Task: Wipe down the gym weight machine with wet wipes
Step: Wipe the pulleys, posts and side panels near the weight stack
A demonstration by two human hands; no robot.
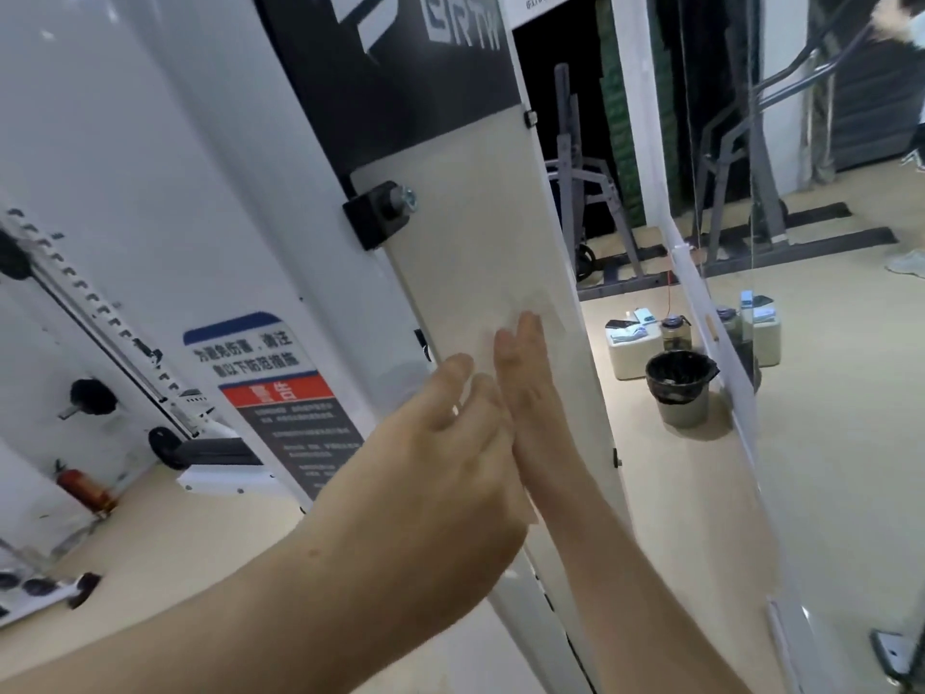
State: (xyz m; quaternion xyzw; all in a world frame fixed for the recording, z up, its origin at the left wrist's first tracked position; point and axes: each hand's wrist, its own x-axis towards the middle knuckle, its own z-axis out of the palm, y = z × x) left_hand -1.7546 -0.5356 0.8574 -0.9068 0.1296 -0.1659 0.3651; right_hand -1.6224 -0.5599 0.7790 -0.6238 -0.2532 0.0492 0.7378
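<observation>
Far L: white weight machine fills the L half of the view. A notched rail on it slants top-L to bottom-R. A red fire extinguisher sits low down beneath.

Next R: warning sticker on the machine's white side, w/ blue, red and dark bands. Up and R of it, a black bracket w/ a bolt sits at the corner of the machine's beige shield panel.

The panel is a long narrow strip. Its long axis runs top-L to bottom-R in view. The upper end sits under the black logo plate; the lower end passes behind both forearms. Its broad face is turned twd the camera and R.

L hand is in front of the panel's L edge, approx mid-height. Its fingers are loosely bent, w/ nothing visible in them.

R hand is just R of it. The two overlap in view; can't tell if they touch. R fingers are straight and together, laid flat on the panel face, tips pointing up along the panel.

A faint pale patch lies on the panel just above those tips. It may be the wipe but is too blurred to tell.

R of the panel, on the floor: white box, a jar, a black-lined bin, then a mirror.
</observation>
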